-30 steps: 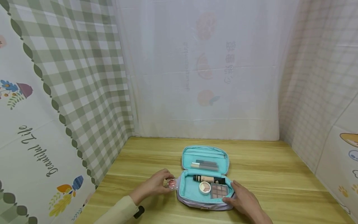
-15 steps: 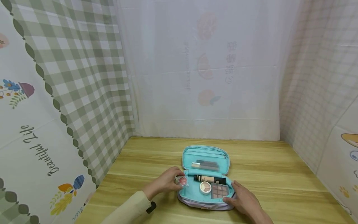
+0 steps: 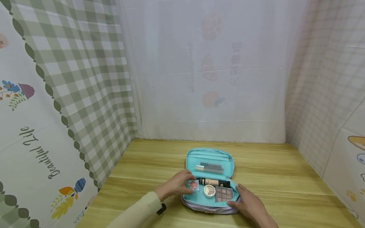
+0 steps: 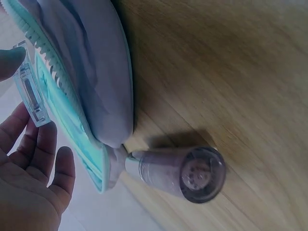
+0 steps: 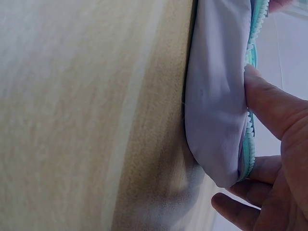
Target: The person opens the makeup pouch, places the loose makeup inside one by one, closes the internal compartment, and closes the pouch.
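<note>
My left hand [image 3: 178, 184] pinches a small clear square compact [image 3: 193, 185] with a round reddish pan, over the left part of an open makeup bag [image 3: 196, 200]. In the left wrist view the clear compact [image 4: 32, 94] is seen edge-on between thumb and fingertips, close to the zipper rim. My right hand [image 3: 249, 202] grips the bag's right edge. In the right wrist view the thumb [image 5: 269, 98] presses the zipper rim, with fingers round the corner. Inside lie a beige-and-black tube [image 3: 212, 182], a round three-colour palette [image 3: 209, 191] and a rectangular multi-pan palette [image 3: 223, 194].
The bag's turquoise lid [image 3: 209, 155] is folded back, with slim pencil-like items [image 3: 209, 168] behind its mesh pocket. A transparent cylinder [image 4: 180, 173] is on the wooden table [image 3: 273, 177] beside the bag. Fabric curtains [image 3: 208, 95] enclose the table's back and sides.
My left hand has carried the clear compact rightward from outside the bag's left edge to over its interior. My right hand keeps its grip on the bag.
</note>
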`<action>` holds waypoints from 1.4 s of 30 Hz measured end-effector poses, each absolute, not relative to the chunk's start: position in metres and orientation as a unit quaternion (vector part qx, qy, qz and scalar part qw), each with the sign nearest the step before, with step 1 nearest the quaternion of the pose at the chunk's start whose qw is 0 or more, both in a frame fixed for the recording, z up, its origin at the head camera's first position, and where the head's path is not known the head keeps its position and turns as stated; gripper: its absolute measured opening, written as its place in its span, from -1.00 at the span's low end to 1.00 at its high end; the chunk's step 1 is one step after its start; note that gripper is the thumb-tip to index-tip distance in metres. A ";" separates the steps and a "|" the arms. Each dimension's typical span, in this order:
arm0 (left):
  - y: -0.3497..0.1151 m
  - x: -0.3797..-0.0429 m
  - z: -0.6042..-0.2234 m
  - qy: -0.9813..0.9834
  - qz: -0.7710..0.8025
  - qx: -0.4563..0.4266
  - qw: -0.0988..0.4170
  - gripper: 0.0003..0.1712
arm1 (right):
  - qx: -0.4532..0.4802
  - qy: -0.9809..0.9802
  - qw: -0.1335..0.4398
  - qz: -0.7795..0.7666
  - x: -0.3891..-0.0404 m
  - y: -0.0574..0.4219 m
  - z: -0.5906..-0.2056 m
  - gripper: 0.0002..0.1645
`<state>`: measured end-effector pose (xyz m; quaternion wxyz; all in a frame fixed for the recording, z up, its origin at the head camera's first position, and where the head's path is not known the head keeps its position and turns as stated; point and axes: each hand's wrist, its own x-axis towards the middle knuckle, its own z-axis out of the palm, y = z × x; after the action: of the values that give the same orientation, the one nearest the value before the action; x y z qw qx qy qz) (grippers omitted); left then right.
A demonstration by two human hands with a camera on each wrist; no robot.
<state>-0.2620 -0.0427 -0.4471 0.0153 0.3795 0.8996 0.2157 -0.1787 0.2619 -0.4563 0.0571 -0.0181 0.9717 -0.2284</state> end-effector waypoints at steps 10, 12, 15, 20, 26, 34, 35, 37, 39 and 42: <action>-0.030 -0.264 -0.452 0.903 0.192 0.384 0.024 -0.50 | -0.012 0.971 0.063 -0.231 -0.179 0.262 -0.456 0.20; -0.028 -0.264 -0.453 0.907 0.180 0.379 0.027 -0.50 | -0.012 0.971 0.063 -0.232 -0.179 0.262 -0.456 0.20; -0.026 -0.263 -0.453 0.912 0.161 0.376 0.022 -0.50 | -0.014 0.971 0.062 -0.230 -0.179 0.262 -0.457 0.20; -0.024 -0.262 -0.454 0.912 0.134 0.387 -0.004 -0.51 | -0.015 0.971 0.064 -0.228 -0.179 0.263 -0.457 0.20; -0.020 -0.262 -0.458 0.914 0.107 0.392 -0.016 -0.48 | -0.013 0.971 0.064 -0.232 -0.179 0.262 -0.456 0.20; -0.017 -0.261 -0.460 0.918 0.089 0.386 -0.013 -0.48 | -0.015 0.972 0.062 -0.226 -0.178 0.262 -0.457 0.19; -0.017 -0.261 -0.460 0.919 0.088 0.384 -0.013 -0.47 | -0.015 0.972 0.062 -0.224 -0.178 0.263 -0.457 0.20; -0.017 -0.260 -0.461 0.919 0.087 0.384 -0.016 -0.47 | -0.018 0.973 0.062 -0.221 -0.178 0.263 -0.457 0.21; -0.017 -0.260 -0.462 0.920 0.090 0.380 -0.017 -0.47 | -0.018 0.973 0.063 -0.221 -0.178 0.263 -0.458 0.21; -0.018 -0.261 -0.463 0.922 0.098 0.374 -0.021 -0.47 | -0.015 0.973 0.065 -0.223 -0.179 0.263 -0.457 0.19</action>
<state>-0.2607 -0.0184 -0.4626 -0.0206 0.3745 0.9218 0.0981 -0.1789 0.2628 -0.4572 0.0649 -0.0147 0.9725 -0.2231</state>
